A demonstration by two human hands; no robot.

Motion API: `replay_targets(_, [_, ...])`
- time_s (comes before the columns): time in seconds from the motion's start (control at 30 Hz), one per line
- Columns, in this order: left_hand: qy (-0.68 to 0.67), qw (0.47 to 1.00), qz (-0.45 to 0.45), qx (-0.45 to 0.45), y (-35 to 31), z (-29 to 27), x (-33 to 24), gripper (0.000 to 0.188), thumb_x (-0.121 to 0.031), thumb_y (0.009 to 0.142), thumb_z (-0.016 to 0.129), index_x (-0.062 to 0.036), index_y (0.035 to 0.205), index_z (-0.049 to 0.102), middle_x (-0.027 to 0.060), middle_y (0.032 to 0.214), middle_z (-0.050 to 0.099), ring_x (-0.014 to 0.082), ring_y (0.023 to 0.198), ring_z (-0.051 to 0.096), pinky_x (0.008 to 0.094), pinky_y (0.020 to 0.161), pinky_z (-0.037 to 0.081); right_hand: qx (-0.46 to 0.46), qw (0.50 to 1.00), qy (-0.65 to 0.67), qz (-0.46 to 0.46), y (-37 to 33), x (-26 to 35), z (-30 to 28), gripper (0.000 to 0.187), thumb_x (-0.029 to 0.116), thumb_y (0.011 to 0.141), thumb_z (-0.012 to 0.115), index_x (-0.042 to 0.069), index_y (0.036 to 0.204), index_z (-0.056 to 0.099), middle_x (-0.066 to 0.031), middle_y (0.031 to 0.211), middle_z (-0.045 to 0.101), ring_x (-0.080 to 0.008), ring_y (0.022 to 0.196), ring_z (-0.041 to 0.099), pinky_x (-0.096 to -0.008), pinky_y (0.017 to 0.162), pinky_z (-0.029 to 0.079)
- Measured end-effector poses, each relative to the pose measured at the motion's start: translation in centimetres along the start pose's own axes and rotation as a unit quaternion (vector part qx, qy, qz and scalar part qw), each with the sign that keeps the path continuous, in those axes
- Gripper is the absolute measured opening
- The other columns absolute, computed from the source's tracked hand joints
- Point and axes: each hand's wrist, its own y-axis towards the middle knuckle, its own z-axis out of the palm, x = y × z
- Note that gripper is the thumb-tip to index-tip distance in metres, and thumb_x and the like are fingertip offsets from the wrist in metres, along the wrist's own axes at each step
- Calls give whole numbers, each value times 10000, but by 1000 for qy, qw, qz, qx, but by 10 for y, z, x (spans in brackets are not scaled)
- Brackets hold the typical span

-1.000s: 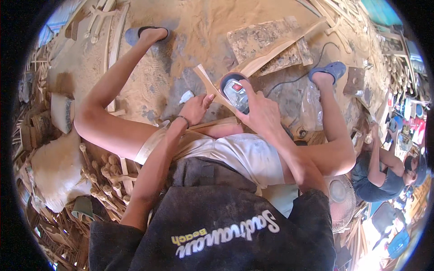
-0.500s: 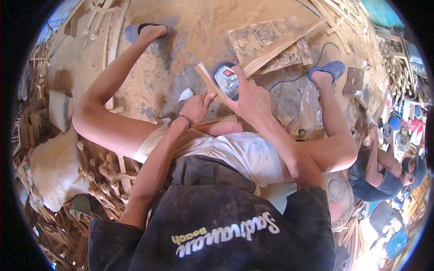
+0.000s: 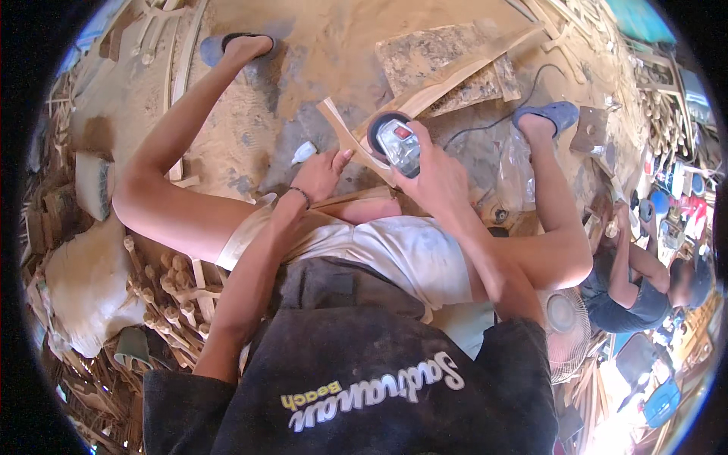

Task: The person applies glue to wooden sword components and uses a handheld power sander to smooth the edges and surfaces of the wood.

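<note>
My right hand point(image 3: 441, 176) is wrapped round a hand-held power sander point(image 3: 402, 146) with a silver body, a red switch and a dark round head. The sander's head lies against or just over a curved piece of wood point(image 3: 343, 129), pale and narrow, slanting between my hands. My left hand point(image 3: 318, 176), with a dark bracelet at the wrist, is closed at the near side of this wood, thumb on top. Its other fingers are partly hidden. A small white object point(image 3: 304, 152) lies on the floor beyond my left hand.
A long wooden plank point(image 3: 462, 72) rests across a worn board point(image 3: 413, 57) ahead. A dark cord point(image 3: 485, 132) runs over the floor. Turned wooden parts point(image 3: 176, 284) are piled at left. A fan point(image 3: 565, 334) stands at right, near another person point(image 3: 633, 292).
The sander and my right hand have shifted slightly right and nearer, uncovering more of the wood. My left hand has moved a little left. The whole view has shifted slightly.
</note>
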Motion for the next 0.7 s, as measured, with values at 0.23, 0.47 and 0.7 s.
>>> replay_targets(0.23, [7,1000,9,0,1,1,5,717,-597,1133,346,29,1100,693,340,1019,710,536,1035,670,589,907,513,-91,991,-1,94,31,-38,-27,767,433,865,824,184,1484,446,-259,928,768,-500,868,740,-567,768,586])
replay_targets(0.47, [8,1000,21,-20,0,2,-4,702,-600,1137,327,3,1059,677,318,958,707,530,991,674,591,873,515,-12,1000,18,6,16,3,-8,777,418,870,816,168,1502,439,-256,926,760,-484,855,742,-570,717,583])
replay_targets(0.7, [47,997,13,-58,-6,6,2,663,-544,1143,376,34,1036,684,338,983,710,537,988,672,605,865,514,-37,999,12,28,41,7,-18,761,425,876,811,141,1486,456,-266,963,767,-482,886,746,-560,757,589])
